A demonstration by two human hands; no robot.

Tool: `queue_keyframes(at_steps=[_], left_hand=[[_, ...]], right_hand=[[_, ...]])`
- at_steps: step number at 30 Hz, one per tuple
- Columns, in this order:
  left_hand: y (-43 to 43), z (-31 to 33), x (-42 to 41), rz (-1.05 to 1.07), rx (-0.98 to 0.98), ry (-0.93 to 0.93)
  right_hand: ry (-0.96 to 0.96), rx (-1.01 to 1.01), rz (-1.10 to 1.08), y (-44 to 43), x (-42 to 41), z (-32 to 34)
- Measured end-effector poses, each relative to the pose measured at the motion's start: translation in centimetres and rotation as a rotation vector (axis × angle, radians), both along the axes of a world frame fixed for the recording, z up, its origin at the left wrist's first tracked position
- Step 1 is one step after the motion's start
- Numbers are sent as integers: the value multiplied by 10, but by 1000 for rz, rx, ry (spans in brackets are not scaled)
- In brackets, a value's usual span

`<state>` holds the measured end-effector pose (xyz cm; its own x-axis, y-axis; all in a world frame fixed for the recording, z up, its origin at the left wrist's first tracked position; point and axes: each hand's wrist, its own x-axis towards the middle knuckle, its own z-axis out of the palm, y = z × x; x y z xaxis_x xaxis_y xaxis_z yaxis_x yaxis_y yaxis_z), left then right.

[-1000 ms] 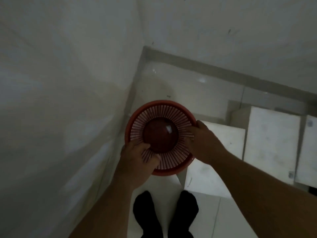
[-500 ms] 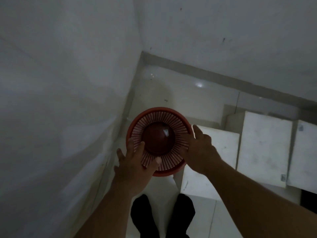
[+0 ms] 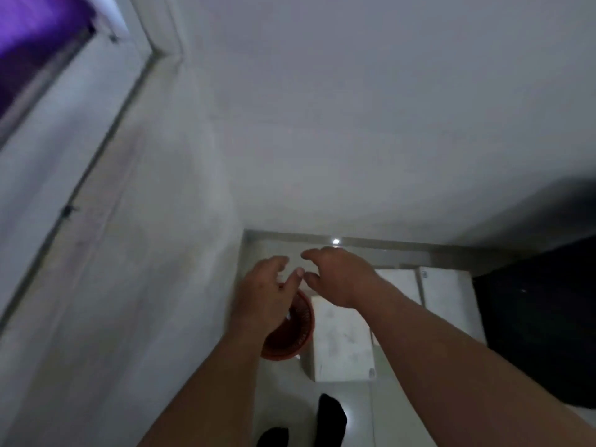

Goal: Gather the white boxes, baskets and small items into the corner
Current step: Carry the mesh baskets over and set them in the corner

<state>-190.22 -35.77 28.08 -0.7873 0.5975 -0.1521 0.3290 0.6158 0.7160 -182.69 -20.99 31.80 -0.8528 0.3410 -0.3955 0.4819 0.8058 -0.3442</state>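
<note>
Change: both hands had come off the red basket (image 3: 298, 330) since half a second before; view tilted upward.
Left hand (image 3: 263, 295): above the basket, fingers loosely curled, empty.
Right hand (image 3: 338, 279): raised alongside, fingers relaxed, empty.
Basket: round slotted plastic, on the floor in the corner, just beside a rectangular matte white box (image 3: 342, 343).
Floor (image 3: 358, 414): glossy pale tile.
Walls (image 3: 354, 124): plain white.

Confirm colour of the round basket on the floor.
Red, with a slatted wall: the basket in the head view.
</note>
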Motion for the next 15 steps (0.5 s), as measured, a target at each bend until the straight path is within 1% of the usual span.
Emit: queue_keyframes(at_steps=[4,7,11,15], left_hand=[[15,60,46,-208,166,86],[25,94,92,-454,237,176],[32,128,176,-831,236,219],[34,148,287,-1220,273,182]], right_hand=[[69,102,-113,-5,61,61],[115,137,-237,-15,129,93],[128,179,-438,-45,249,125],[99,232,-661,-90,385,143]])
